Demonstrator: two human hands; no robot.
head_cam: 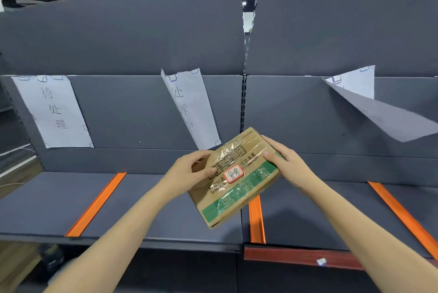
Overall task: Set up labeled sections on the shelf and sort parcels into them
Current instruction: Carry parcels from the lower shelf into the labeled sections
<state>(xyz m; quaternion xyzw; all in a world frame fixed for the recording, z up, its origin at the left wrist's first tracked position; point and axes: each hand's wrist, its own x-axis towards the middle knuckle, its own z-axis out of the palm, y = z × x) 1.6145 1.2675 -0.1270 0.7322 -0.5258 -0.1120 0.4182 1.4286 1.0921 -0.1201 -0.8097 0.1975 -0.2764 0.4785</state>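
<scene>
A cardboard parcel (pixel 237 176) is held tilted above the grey shelf (pixel 59 200), over the middle orange divider (pixel 256 219). Both arms reach forward. The left hand (pixel 189 170) closes on its left edge, thumb on top; the right hand (pixel 288 166) clasps the far right corner.

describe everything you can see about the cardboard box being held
The cardboard box is a flat brown carton wrapped in glossy clear tape, with black printed characters, green bands and a small red-bordered white sticker on top. It is closed, tilted, and held above the grey shelf's front edge, the left hand and right hand gripping opposite sides.
</scene>
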